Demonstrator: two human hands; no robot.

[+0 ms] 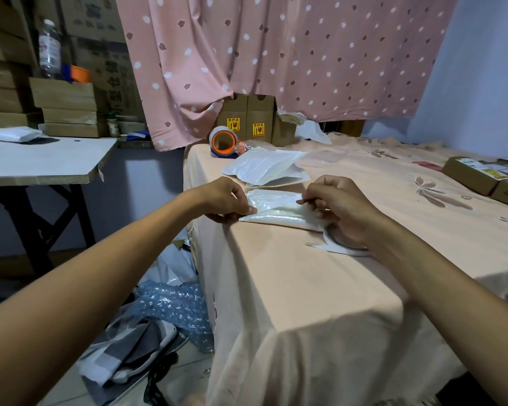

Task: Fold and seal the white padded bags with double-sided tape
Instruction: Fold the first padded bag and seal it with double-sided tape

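Both hands are down on one padded bag (276, 210) near the front left corner of the table (291, 288). The left hand (228, 200) pinches its left end, thumb underneath and fingers curled over the top, and I'd say that is to keep the slippery plastic from sliding on the cloth. The right hand (339, 208) has its fingertips drawn together on the folded flap at the other end. It may be nipping the flap's edge or a bit of tape backing; from here I cannot tell which. The bag lies flat with its long side across the person, so the fold runs from one hand to the other and both can press along it. The roll of double-sided tape (345, 244) sits just beside the bag, partly under the right wrist with a loose tail trailing out — kept close, I'd guess, so the next strip is a short reach. Further back, a small pile of bags (266, 168) lies within arm's length, and beyond them are a packing tape roll (222, 142) with an orange core and some cardboard boxes (247, 118). The flap looks folded but not yet pressed shut — that is my reading, not something I can see for certain.
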